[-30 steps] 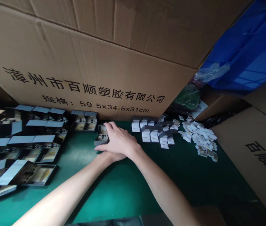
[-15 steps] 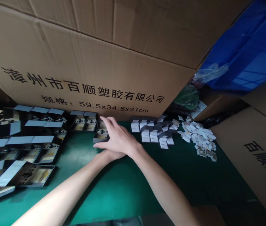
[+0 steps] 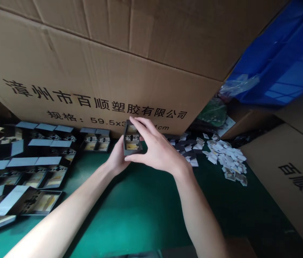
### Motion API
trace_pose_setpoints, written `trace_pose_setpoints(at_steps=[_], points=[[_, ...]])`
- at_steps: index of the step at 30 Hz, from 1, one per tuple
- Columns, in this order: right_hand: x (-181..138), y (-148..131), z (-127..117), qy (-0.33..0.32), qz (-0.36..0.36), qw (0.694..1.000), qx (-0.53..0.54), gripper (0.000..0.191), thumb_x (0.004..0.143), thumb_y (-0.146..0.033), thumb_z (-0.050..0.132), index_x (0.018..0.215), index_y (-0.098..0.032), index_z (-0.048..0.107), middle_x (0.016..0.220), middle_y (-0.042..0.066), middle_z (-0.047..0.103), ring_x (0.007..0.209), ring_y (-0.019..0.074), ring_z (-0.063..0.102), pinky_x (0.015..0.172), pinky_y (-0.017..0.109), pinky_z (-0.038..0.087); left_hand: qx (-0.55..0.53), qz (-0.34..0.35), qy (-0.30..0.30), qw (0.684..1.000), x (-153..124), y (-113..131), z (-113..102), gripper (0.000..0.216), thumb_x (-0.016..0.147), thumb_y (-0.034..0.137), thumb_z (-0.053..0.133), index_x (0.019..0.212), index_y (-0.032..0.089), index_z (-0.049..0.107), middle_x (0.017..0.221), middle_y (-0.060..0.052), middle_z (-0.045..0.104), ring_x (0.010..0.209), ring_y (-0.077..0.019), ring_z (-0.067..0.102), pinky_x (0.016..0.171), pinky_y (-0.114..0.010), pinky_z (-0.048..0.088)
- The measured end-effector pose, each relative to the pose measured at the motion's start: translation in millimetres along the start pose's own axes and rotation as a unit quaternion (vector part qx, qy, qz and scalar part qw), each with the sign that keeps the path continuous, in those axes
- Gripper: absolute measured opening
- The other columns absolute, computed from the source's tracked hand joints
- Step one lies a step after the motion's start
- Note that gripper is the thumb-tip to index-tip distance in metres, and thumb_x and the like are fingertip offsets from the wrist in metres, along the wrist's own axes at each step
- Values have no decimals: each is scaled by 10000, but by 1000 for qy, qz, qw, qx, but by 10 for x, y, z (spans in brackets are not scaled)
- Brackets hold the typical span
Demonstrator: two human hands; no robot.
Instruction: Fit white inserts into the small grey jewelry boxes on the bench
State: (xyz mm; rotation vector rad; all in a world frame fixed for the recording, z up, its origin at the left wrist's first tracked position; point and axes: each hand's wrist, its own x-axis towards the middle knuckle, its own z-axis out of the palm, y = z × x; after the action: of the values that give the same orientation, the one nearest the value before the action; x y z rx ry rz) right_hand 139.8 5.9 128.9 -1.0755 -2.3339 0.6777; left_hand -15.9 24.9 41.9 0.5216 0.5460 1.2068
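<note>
A small black hinged box [image 3: 132, 138] is held up off the table between my two hands, its lid folded back and something yellowish lying inside. My left hand [image 3: 118, 156] grips its left and lower side, with the fingers partly hidden behind it. My right hand [image 3: 158, 148] spans its right side, thumb at the near edge and fingers at the far edge. Two similar opened boxes [image 3: 96, 139] stand just left of my hands. To the right, partly behind my right hand, lie several dark-and-white small pieces [image 3: 190, 147].
Rows of opened black boxes [image 3: 37, 166] fill the left of the green table [image 3: 130, 218]. A pile of small white packets [image 3: 228, 157] lies at the right. A large printed carton [image 3: 100, 64] stands along the back, with another carton [image 3: 288, 172] and a blue bin [image 3: 280, 61] at the right.
The black box has been raised off the table and moved to the right. My right hand has moved right, my left hand has come into view beside the box, and the right-hand pieces are now partly covered.
</note>
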Motion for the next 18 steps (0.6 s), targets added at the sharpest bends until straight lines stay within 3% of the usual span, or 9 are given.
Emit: trace_pose_setpoints(at_steps=[2,6,11,18], points=[[-16,21,-38,-1,22,999,-24,981,864,-418,761,1627,-413,143,1698,-17,208,1407,320,494,1191,509,456,3,-11,7,1000,37,10,-14,379,961,501,593,1016,166,759,863,-49,755,877,-250,717,795,-330,578],[-30,66,-79,-10,71,996,-62,1000,850,-435,756,1639,-357,146,1709,10,184,1463,369,420,1199,552,431,43,-52,-31,997,50,25,-35,608,915,683,534,1181,184,756,929,-94,791,911,-316,740,813,-387,576],[-56,118,-106,-41,74,994,-66,990,844,-431,750,1637,-359,161,1714,18,186,1468,369,418,1210,540,417,114,-72,-111,985,14,14,-26,726,920,711,487,1193,93,754,953,-167,797,986,-362,727,903,-426,536],[-77,184,-136,-78,60,994,-41,1019,822,-401,786,1631,-384,165,1726,12,143,1522,352,339,1234,534,381,146,-81,-157,973,21,-9,-54,768,936,723,434,1222,79,739,1046,-189,791,1078,-388,699,977,-449,487]])
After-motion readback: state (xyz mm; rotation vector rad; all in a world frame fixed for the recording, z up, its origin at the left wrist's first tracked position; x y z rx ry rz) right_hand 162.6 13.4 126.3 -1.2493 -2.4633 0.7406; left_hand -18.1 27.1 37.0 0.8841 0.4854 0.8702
